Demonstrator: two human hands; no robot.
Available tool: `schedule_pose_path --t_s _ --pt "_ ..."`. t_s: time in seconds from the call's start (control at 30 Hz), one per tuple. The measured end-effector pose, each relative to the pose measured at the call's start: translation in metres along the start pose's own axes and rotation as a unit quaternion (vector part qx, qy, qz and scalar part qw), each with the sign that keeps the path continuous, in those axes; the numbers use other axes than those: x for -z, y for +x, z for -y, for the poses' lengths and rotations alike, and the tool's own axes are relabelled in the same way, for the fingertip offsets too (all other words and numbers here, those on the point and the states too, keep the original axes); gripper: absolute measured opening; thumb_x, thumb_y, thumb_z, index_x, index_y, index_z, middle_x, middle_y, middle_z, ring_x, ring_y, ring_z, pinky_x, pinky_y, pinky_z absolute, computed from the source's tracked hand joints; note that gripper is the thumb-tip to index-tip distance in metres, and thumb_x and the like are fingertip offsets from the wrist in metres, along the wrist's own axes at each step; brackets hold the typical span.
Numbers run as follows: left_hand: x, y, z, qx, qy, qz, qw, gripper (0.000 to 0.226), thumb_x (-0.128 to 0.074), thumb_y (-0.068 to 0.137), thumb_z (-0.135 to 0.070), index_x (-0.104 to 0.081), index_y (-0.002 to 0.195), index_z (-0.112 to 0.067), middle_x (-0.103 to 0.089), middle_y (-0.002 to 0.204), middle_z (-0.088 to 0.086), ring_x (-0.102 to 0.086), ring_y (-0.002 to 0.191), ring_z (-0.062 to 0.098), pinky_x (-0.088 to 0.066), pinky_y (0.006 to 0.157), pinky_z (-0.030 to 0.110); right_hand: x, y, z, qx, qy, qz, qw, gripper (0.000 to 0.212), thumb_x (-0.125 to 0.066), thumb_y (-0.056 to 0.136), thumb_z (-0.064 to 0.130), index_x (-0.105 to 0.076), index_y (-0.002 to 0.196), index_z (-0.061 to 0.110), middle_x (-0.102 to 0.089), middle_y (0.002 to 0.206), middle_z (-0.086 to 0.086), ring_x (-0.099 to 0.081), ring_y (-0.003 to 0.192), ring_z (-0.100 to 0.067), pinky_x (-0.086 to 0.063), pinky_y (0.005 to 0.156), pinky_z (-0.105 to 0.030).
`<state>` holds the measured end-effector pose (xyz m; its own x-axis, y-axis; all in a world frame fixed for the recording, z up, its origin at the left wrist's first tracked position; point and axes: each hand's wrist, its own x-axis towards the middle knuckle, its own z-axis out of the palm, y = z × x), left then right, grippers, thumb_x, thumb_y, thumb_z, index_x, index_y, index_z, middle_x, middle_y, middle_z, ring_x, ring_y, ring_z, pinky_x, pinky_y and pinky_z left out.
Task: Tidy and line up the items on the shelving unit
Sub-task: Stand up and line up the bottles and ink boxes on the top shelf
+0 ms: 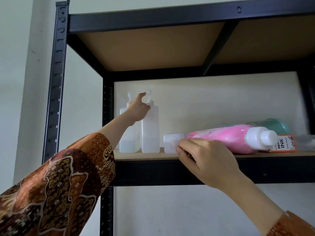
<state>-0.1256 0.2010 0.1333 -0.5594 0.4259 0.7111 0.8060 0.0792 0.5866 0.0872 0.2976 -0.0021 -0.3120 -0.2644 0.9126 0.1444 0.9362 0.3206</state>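
- On the middle board of the black shelving unit [170, 155], two clear pump bottles stand upright at the left end, side by side and nearly touching: the left pump bottle [127, 133] and the right pump bottle [150, 130]
- Left hand [139, 108] is up at the pump head of the right pump bottle, fingers loosely spread with the thumb near the neck; it touches or nearly touches the pump, but I cannot tell whether it truly grips
- Right hand [204, 160] sits at the shelf's front edge, fingers curled; the fingertips seem to pinch the small translucent cup [171, 143] just right of the bottles, though the contact is partly hidden
- Beside the cup, a pink bottle [226, 137] lies on its side, white cap pointing right, over an orange ink box [283, 143]; a green container [274, 126] sits behind
- To do this step well, I judge: steady the tall bottle low on its body rather than by the pump, since a push up top could tip it into its neighbour
- Slide the cup along the board, keeping it flush with the bottles' front line
- Next the pink bottle likely needs standing upright; lift it clear of the ink box first so nothing is dragged off the edge
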Motion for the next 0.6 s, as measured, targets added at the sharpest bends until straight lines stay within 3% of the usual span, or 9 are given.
schedule_pose_path --t_s 0.07,0.2,0.3,0.4,0.5,0.6 --pt "-0.002 -0.005 -0.002 -0.021 0.055 -0.007 0.998 0.052 -0.041 0.099 -0.014 -0.026 0.148 -0.021 -0.050 0.134 0.014 -0.045 0.110 0.020 -0.038 0.086 0.030 0.000 0.000 0.001 0.001 -0.002 0.001 1.000 0.036 -0.036 0.093 0.034 -0.046 0.062 0.018 -0.038 0.049 0.006 -0.032 0.044 -0.013 -0.024 0.038 -0.024" --pt "-0.007 -0.013 -0.003 -0.052 0.127 0.001 0.991 0.051 -0.035 0.098 -0.006 -0.026 0.148 -0.014 -0.039 0.140 0.019 -0.039 0.126 0.030 -0.040 0.093 0.033 0.001 0.001 0.001 0.002 -0.001 0.003 1.000 0.036 -0.037 0.093 0.034 -0.045 0.062 0.018 -0.036 0.049 0.007 -0.029 0.045 -0.012 -0.022 0.038 -0.023" --pt "-0.008 -0.021 -0.006 -0.067 0.150 -0.033 0.986 0.056 -0.035 0.094 0.002 -0.026 0.147 -0.012 -0.035 0.143 0.018 -0.036 0.129 0.031 -0.034 0.088 0.026 0.002 0.001 0.001 0.002 0.005 0.006 1.000 0.036 -0.036 0.093 0.034 -0.044 0.062 0.017 -0.033 0.049 0.008 -0.029 0.044 -0.013 -0.019 0.038 -0.024" --pt "-0.008 -0.041 -0.007 -0.161 0.188 -0.057 0.967 0.054 -0.043 0.093 0.002 -0.034 0.144 -0.014 -0.032 0.147 0.010 -0.036 0.132 0.025 -0.031 0.093 0.021 0.004 0.001 0.000 0.006 0.019 0.011 1.000 0.033 -0.038 0.093 0.032 -0.043 0.063 0.017 -0.031 0.050 0.009 -0.030 0.044 -0.015 -0.020 0.038 -0.025" --pt "-0.007 -0.059 -0.002 -0.269 0.253 0.065 0.927 0.051 -0.053 0.089 -0.003 -0.046 0.135 -0.022 -0.041 0.141 0.002 -0.038 0.132 0.019 -0.032 0.108 0.029 0.009 -0.002 -0.005 0.011 0.036 0.033 0.999 0.031 -0.037 0.093 0.033 -0.043 0.067 0.019 -0.035 0.052 0.009 -0.035 0.046 -0.015 -0.026 0.039 -0.027" --pt "-0.008 -0.071 0.003 -0.240 0.327 0.231 0.884 0.055 -0.062 0.087 -0.016 -0.043 0.138 -0.029 -0.044 0.138 -0.002 -0.041 0.128 0.015 -0.033 0.108 0.031 0.015 -0.010 -0.016 0.006 0.023 0.040 0.999 0.036 -0.035 0.094 0.036 -0.052 0.070 0.017 -0.049 0.056 0.006 -0.044 0.052 -0.016 -0.037 0.041 -0.031"
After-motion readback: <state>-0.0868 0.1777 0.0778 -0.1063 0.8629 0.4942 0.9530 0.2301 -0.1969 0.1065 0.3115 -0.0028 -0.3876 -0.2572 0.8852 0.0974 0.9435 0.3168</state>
